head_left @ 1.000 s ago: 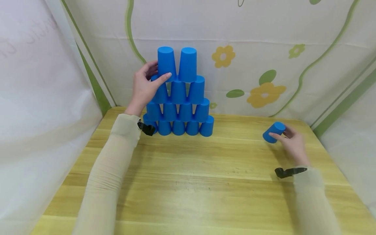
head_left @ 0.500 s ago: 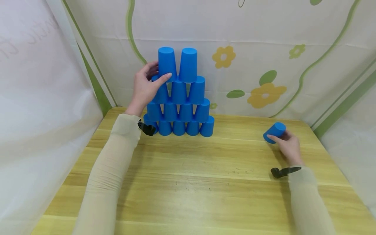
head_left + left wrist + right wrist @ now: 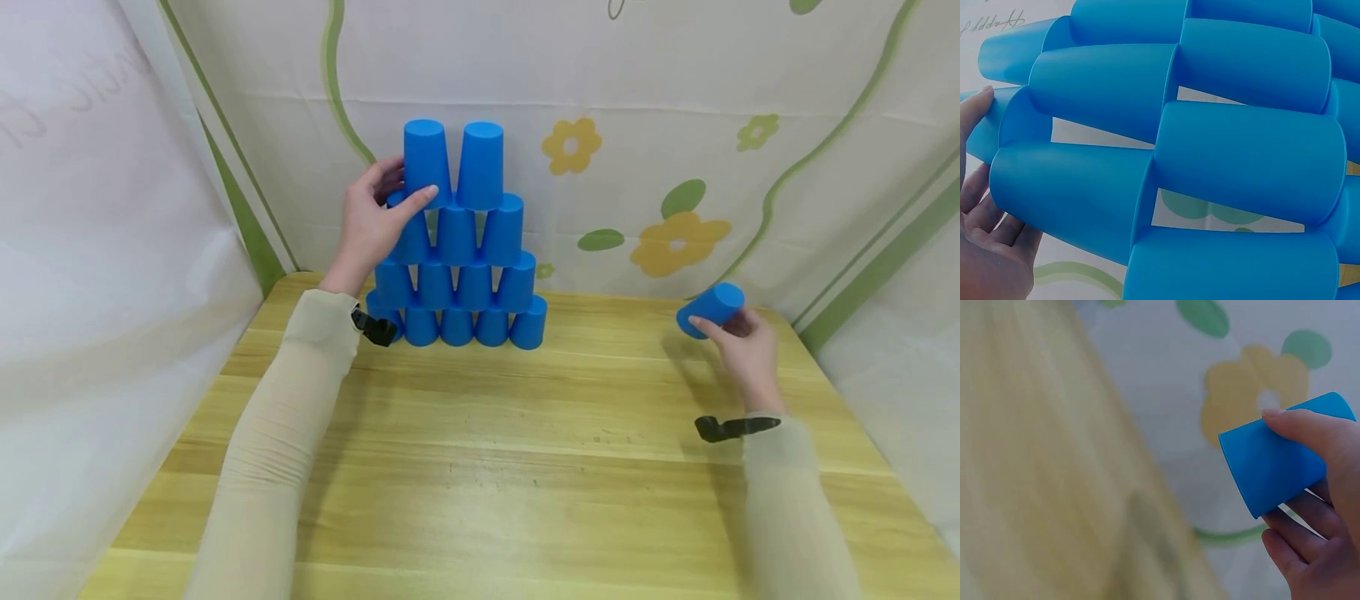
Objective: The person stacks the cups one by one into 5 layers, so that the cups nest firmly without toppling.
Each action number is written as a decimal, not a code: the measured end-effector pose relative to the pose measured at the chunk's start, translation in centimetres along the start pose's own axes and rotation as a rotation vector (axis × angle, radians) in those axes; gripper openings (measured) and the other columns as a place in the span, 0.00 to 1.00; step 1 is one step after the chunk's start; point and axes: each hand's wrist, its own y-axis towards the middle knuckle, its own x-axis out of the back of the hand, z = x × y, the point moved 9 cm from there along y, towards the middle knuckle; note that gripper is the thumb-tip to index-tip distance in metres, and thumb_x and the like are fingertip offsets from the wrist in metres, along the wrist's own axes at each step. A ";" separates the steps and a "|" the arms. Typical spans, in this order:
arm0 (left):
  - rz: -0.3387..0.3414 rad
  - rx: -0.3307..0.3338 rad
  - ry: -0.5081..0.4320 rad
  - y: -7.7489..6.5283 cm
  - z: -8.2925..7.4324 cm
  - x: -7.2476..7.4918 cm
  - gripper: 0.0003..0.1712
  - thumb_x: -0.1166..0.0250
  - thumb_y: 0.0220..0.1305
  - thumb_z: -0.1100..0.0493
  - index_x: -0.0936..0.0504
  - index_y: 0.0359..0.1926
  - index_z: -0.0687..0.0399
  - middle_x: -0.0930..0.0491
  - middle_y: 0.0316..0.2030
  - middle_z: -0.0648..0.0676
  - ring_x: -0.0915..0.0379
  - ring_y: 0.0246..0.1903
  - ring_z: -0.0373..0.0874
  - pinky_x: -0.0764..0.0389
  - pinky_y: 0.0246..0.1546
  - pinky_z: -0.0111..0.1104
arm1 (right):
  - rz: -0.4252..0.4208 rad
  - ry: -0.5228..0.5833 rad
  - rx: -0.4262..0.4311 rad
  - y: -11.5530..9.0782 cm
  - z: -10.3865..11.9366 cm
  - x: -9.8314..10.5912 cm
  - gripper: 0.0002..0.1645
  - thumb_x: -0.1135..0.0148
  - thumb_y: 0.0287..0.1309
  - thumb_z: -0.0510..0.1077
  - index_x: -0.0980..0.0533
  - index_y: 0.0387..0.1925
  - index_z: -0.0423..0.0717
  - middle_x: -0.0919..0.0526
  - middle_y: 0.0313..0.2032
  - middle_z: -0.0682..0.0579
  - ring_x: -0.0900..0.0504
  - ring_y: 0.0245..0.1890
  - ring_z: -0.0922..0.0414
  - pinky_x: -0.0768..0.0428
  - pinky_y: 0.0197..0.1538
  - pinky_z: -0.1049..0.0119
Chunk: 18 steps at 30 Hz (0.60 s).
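A pyramid of upside-down blue cups (image 3: 456, 237) stands at the back left of the table, in rows that narrow upward to two cups. My left hand (image 3: 371, 217) is at its upper left, thumb in front of and fingers behind the left top cup (image 3: 425, 158). In the left wrist view the thumb and fingers of that hand (image 3: 994, 250) lie around this top cup (image 3: 985, 128). The right top cup (image 3: 482, 167) stands beside it. Above the table's far right, my right hand (image 3: 750, 354) grips a tilted blue cup (image 3: 716, 307), also seen as a cup (image 3: 1279, 462) in the right wrist view.
The wooden table (image 3: 495, 467) reaches back to a white curtain (image 3: 525, 50) printed with flowers and vines. White cloth (image 3: 112, 250) hangs along the left side too. A dark wrist camera (image 3: 375, 327) sits close to the pyramid's lower left.
My right hand has lifted its cup a little upward and to the right, tilting it further. The left hand and the pyramid look the same.
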 end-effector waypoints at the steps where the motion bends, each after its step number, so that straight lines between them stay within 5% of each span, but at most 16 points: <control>1: 0.000 -0.001 -0.003 0.0 0.0 0.0 0.37 0.29 0.65 0.43 0.27 0.70 0.50 0.24 0.64 0.48 0.29 0.63 0.40 0.31 0.65 0.36 | -0.013 0.005 0.019 0.0 1.0 0.2 0.43 0.28 0.61 0.58 0.31 0.72 0.48 0.23 0.62 0.46 0.24 0.57 0.59 0.25 0.56 0.71; 7: -0.002 -0.008 -0.012 0.1 0.1 0.0 0.37 0.29 0.65 0.44 0.27 0.70 0.51 0.24 0.64 0.49 0.29 0.63 0.41 0.31 0.65 0.36 | -0.029 0.062 0.132 -0.3 6.6 0.3 0.36 0.25 0.59 0.54 0.25 0.68 0.54 0.19 0.58 0.53 0.21 0.55 0.60 0.23 0.52 0.74; 18: -0.004 -0.011 0.003 0.2 0.0 0.0 0.37 0.28 0.65 0.43 0.26 0.70 0.50 0.23 0.64 0.48 0.28 0.62 0.41 0.30 0.65 0.36 | 0.018 0.152 0.326 -1.5 17.0 -2.4 0.36 0.22 0.56 0.46 0.24 0.67 0.53 0.20 0.60 0.49 0.21 0.57 0.56 0.24 0.61 0.65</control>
